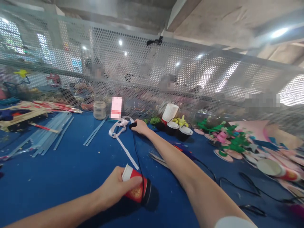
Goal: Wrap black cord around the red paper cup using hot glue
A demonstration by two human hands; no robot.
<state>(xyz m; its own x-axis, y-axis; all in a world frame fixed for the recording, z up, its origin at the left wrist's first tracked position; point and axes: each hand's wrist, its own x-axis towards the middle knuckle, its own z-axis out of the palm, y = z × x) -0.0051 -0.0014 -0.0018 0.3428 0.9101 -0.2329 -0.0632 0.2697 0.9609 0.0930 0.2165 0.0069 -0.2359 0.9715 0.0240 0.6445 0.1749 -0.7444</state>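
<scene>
A red and white paper cup (137, 192) with a gold emblem lies tilted on its side in my left hand (116, 183), thumb across its wall. Black cord wraps the cup's end at the right. From there a single black cord (136, 147) runs up to my right hand (142, 127), which is stretched forward and closed on a small black bundle of cord (132, 126). Beside that hand lies a loose white ribbon (125, 150). Scissors (158, 159) rest on the blue table (78, 177), partly hidden by my right forearm.
Pale blue strips (51, 134) and a clear jar (99, 110) are at the left. Black-wrapped cups (184, 133) stand near the perforated metal screen (142, 63), beside stacked white cups (170, 111). At the right lie green and pink craft pieces (223, 139) and black cables (239, 188).
</scene>
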